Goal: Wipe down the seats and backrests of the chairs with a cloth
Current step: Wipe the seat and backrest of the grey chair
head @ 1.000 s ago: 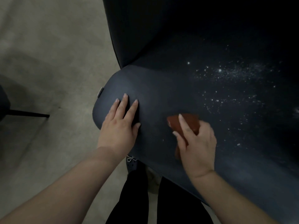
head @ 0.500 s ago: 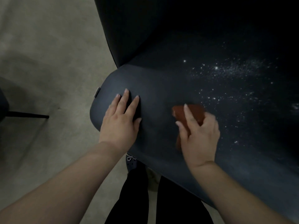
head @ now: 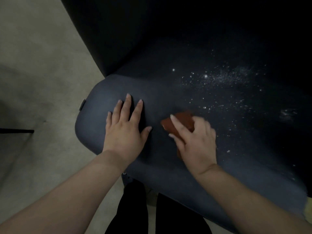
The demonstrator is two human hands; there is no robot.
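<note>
Hands: left (head: 125, 132) flat, right (head: 195, 141) gripping cloth (head: 179, 123)

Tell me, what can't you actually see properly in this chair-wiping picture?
Head view only:
- The cloth: mostly covered by the right hand, which is motion-blurred.
- The backrest: lost in darkness, top cut off by the frame edge.
- The seat: its right part runs off the frame.
- White specks: too small to identify.

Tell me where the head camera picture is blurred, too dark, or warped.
Head view: the right hand and the red-brown cloth it holds are motion-smeared; the left hand flat on the seat is sharp. The backrest sinks into near-black, detail lost. White specks stand out brightly. Wide-angle bending curves the seat edge.
</note>
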